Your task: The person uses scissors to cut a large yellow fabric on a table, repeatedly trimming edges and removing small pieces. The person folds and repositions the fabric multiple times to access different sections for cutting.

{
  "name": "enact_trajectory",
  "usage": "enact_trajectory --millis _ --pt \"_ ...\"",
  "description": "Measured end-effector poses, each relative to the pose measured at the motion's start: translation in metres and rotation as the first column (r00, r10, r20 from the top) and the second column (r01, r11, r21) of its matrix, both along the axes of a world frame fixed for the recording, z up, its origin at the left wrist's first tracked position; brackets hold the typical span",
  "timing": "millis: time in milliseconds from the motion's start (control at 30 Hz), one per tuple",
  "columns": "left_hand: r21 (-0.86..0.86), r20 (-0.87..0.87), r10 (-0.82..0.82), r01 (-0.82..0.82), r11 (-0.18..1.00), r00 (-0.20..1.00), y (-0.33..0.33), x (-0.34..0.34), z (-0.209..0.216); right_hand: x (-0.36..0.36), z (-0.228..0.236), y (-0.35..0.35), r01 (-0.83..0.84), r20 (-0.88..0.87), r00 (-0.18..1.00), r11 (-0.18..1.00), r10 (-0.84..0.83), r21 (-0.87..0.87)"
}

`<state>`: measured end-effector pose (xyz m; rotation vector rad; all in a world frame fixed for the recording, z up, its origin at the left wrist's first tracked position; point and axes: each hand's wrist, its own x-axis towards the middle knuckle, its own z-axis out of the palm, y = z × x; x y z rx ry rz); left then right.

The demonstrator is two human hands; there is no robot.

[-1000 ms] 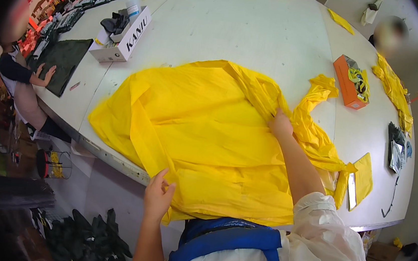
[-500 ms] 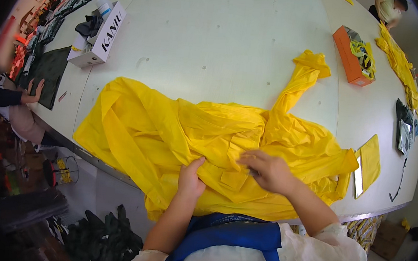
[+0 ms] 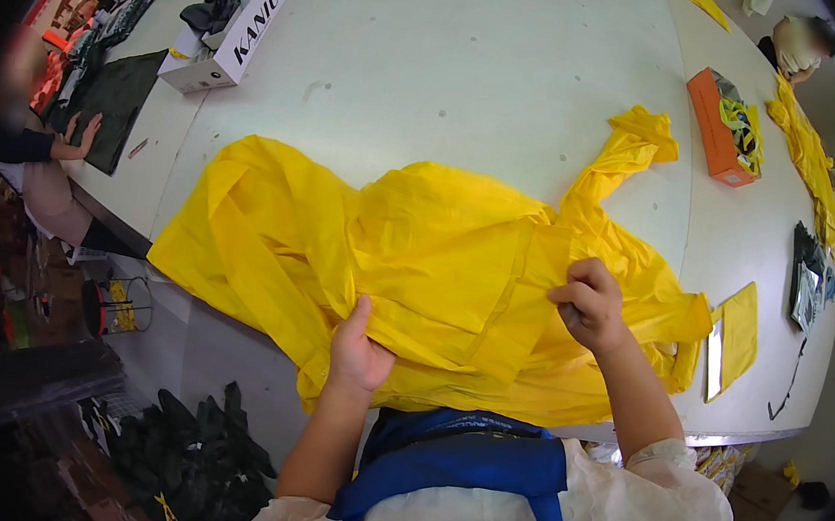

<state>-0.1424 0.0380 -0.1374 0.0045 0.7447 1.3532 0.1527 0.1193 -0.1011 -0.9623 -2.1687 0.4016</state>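
Note:
A yellow raincoat (image 3: 438, 253) of thin, slick fabric lies crumpled across the near side of the table, one sleeve (image 3: 597, 167) pointing away from me. At its near left part, my left hand (image 3: 362, 354) is closed on the cloth, thumb on top and fingers partly hidden in the folds. Farther right, my right hand (image 3: 591, 305) is curled over a flat panel of the raincoat. Something small and dark shows between its fingers, too little of it to name. Between my hands, the panel with a stitched flap is spread fairly smooth.
On the white table (image 3: 436, 71) stand a white box (image 3: 248, 38) with a bottle and an orange box (image 3: 717, 129) of straps. A yellow pouch (image 3: 737, 332) lies right. A co-worker's hands (image 3: 86, 136) rest on dark cloth (image 3: 127, 97); another person (image 3: 800, 46) is far right.
My right hand has moved right and away from me across the raincoat. The cloth between my hands is pulled flatter and wider. My left hand has shifted slightly left, still gripping the fabric.

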Motion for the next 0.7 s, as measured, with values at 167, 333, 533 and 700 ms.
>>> enact_trajectory --millis 167,333,533,700 --pt "0.007 0.055 0.019 -0.020 1.000 0.998 -0.001 0.007 0.008 -0.003 0.000 -0.025 0.133 -0.153 0.978 0.989 -0.143 -0.071" --pt "0.057 0.207 -0.082 0.072 0.996 0.975 -0.025 0.030 -0.002 -0.012 -0.009 -0.032 0.228 -0.345 0.885 0.937 -0.312 -0.263" --pt "-0.026 0.086 -0.284 0.287 0.958 0.955 -0.036 0.062 0.000 -0.001 -0.020 -0.039 0.242 -0.310 0.890 0.924 -0.333 -0.297" --pt "0.147 0.334 -0.350 0.318 0.937 0.875 -0.033 0.050 -0.006 0.014 -0.009 -0.054 0.217 0.043 0.970 0.781 -0.237 -0.585"
